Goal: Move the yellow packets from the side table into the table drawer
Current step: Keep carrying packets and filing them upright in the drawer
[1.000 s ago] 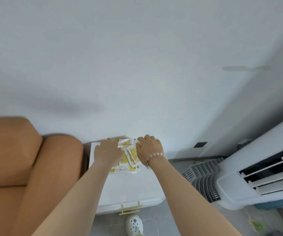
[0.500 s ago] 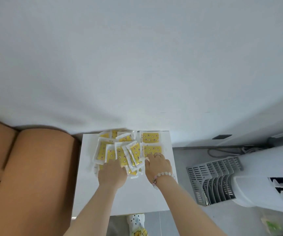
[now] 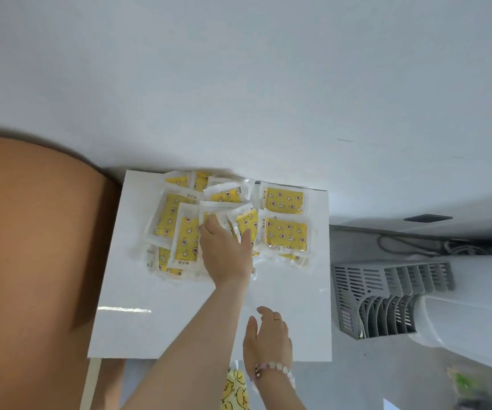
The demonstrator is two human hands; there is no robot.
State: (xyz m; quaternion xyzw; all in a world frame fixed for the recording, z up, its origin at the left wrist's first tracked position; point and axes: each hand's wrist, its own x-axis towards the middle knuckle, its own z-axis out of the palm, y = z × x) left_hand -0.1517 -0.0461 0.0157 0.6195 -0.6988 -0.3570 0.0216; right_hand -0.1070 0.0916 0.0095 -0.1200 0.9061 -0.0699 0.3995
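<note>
The packets (image 3: 286,233) lie in a loose heap on the far half of the white table (image 3: 179,321), close to the wall (image 3: 239,84). They are clear sachets with yellow insides printed with stars and moons. Many overlap, some flat and some tilted across each other. Two on the right side sit flat and square, one behind the other.

The left hand (image 3: 227,253) reaches in over the middle of the heap, palm down. Its fingers (image 3: 209,227) rest on a packet and the thumb (image 3: 246,238) spreads out to the right onto another. From here I cannot tell whether it has a grip on any of them or only presses on top.

The right hand (image 3: 268,341) is over the bare near part of the table, well apart from the heap. It is loosely open, fingers relaxed and a little spread, and it holds nothing. Whether it touches the top I cannot tell. There is a ring (image 3: 278,320) on one finger and a bead bracelet (image 3: 271,369) on the wrist.

A tan sofa (image 3: 31,247) arm stands against the table's left side. On the right, a white cooler (image 3: 469,315) with a grey grille (image 3: 386,294) lies on the floor, a cable (image 3: 401,244) behind it. A yellow patterned slipper (image 3: 236,392) shows below the table's near edge.
</note>
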